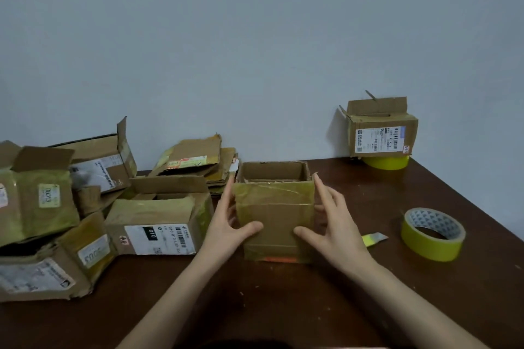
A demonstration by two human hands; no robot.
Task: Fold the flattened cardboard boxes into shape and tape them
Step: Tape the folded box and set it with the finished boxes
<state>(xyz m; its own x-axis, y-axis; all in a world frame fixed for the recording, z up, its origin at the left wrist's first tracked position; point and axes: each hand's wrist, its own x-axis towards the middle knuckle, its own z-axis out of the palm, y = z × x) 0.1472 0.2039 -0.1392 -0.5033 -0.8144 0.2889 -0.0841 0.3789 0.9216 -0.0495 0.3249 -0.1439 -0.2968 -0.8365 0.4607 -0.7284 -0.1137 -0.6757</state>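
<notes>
A small cardboard box stands upright and open-topped in the middle of the dark wooden table, its near face covered in old yellowish tape. My left hand holds its left side, thumb on the near face and fingers along the left edge. My right hand holds its right side the same way, thumb on the near face. A yellow tape roll lies to the right, with a short loose strip of tape beside my right hand.
Several shaped boxes are heaped at the left. A stack of flattened cardboard leans on the wall behind. At the back right a labelled box sits on a second yellow tape roll.
</notes>
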